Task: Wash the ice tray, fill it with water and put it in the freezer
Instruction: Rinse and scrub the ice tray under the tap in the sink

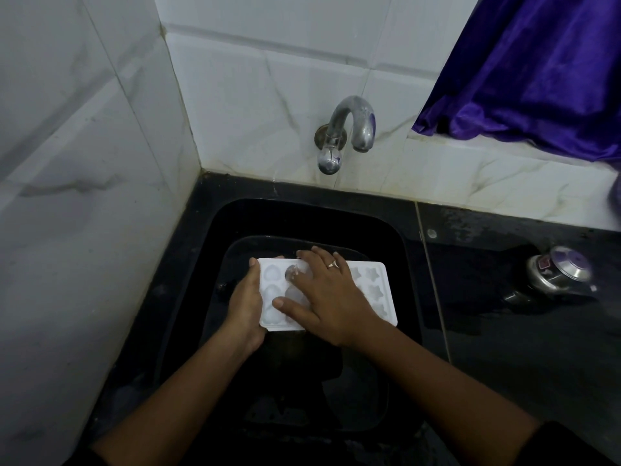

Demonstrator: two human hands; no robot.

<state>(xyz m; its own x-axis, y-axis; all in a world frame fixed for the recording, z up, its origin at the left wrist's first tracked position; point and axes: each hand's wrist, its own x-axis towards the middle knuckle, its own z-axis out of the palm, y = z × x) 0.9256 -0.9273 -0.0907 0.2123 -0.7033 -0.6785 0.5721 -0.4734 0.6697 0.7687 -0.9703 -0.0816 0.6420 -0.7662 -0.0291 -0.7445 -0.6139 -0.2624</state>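
Right hand (331, 297) covers ice tray (376, 294) – tap (353, 126) above, steel pot (559, 272) aside.

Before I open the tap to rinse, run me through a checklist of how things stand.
1. Ice tray over the sink: ok.
2. Left hand grips the tray's left end: ok.
3. Right hand free for the tap: not ok, it lies spread on the tray.
4. Tap off, no stream showing: ok.
5. Tray cavities clean: cannot tell.
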